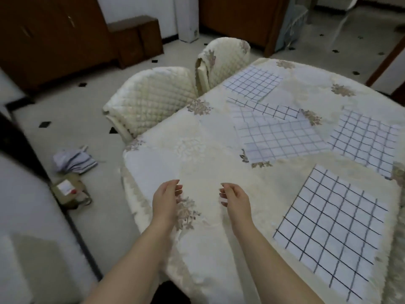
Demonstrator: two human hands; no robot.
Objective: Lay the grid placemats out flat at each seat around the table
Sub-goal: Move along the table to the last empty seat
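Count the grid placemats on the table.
5: far placemat beside the chair; half-covered placemat and middle placemat overlapping mid-table; right placemat; near placemat. The overlapping pair may be one.

Your two bare forearms extend forward from the lower edge of the view, roughly parallel and slightly converging. Your left hand (166,200) is held palm inward, its fingers (177,188) loosely curled toward the right and holding nothing. Your right hand (236,199) mirrors it, palm inward, its fingers (224,190) loosely curled toward the left, also holding nothing. The hands are level with each other and apart, fingertips facing across the gap.
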